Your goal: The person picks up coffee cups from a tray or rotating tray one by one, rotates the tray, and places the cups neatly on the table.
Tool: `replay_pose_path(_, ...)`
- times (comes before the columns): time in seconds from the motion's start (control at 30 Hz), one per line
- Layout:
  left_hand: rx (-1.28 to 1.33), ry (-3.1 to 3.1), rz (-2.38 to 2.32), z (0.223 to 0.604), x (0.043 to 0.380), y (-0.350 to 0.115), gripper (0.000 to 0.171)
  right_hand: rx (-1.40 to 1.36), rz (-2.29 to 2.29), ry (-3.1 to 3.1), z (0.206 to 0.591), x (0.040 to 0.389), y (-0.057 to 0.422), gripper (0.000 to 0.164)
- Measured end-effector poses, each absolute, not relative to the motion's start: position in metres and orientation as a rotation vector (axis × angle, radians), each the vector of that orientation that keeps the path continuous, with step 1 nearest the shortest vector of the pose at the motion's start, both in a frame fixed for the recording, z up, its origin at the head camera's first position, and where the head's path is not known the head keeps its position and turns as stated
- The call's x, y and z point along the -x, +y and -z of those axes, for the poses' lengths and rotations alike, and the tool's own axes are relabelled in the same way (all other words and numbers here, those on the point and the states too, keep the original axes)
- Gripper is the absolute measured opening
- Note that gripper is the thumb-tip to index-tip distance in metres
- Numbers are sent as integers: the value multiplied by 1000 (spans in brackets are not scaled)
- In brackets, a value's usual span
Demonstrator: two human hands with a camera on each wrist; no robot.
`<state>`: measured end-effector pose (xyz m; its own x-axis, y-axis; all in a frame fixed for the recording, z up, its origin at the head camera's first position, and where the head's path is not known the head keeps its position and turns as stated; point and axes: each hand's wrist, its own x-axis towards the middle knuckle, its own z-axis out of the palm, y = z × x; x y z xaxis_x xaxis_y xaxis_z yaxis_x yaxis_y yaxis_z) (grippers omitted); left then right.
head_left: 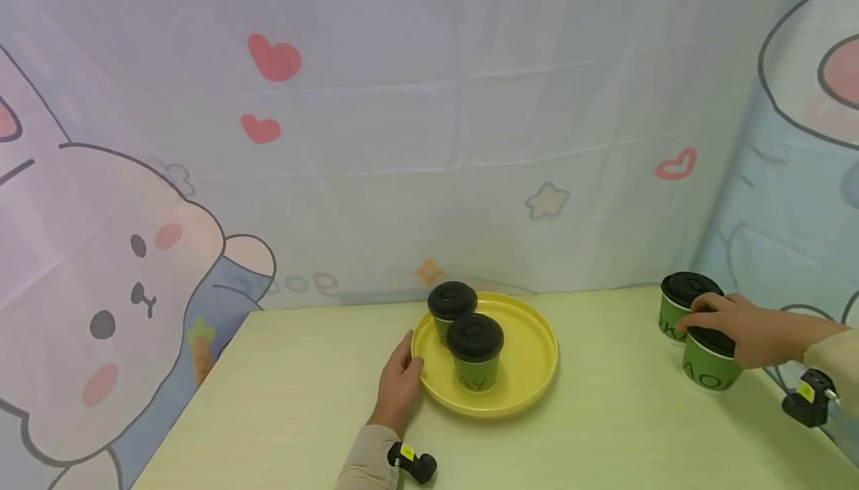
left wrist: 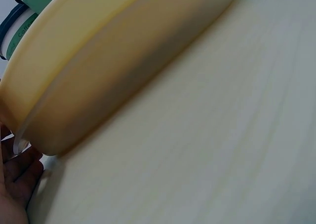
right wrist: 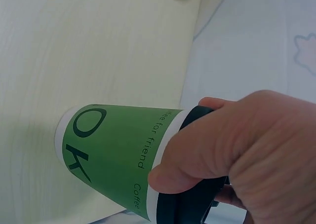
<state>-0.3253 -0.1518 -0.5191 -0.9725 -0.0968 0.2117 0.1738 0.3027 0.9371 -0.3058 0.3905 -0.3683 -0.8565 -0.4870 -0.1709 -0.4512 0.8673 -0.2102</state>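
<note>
At the left edge of a round yellow tray [head_left: 526,367], my left hand [head_left: 397,385] holds the rim, its fingers around the lip in the left wrist view. Two green paper coffee cups with black lids stand on the tray: a front cup [head_left: 478,372] and a back cup [head_left: 452,302] partly behind it. Over on the right, my right hand [head_left: 761,330] grips another lidded coffee cup [right wrist: 118,155] from above, thumb at the lid's edge. That cup is upright, its base close to the table. One more lidded cup [head_left: 673,309] stands just behind it, partly hidden by the fingers.
The pale table [head_left: 302,385] runs back to a hanging printed cloth [head_left: 403,139]. More of the cloth [head_left: 805,236] hangs along the right side, close to the right-hand cups. A stretch of tabletop lies between the tray and those cups.
</note>
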Motion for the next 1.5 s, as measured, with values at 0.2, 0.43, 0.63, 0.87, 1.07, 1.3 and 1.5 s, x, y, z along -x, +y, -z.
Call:
replay_pose_path(0.2,70,-2340,1746,519,325,-151,56,716,221,2831,369,305,391,90)
replay_pose_path(0.43,66,-2347,1731,516,324,-150,56,710,228,2836,370,305,393,90)
replay_pose_path(0.63,60,-2348,1733,517,324,-150,57,716,243,2849,373,306,396,84)
replay_pose_path(0.87,60,-2365,1723,517,325,-150,57,706,242,2885,372,304,395,74)
replay_pose_path(1.07,43,-2373,1712,518,326,-150,58,705,247,2938,369,303,394,65)
replay_pose_path(1.3,61,-2358,1735,520,325,-152,57,704,212,2984,371,303,394,63)
replay_pose_path(1.5,63,-2361,1727,521,326,-153,57,694,206,2995,371,303,393,59)
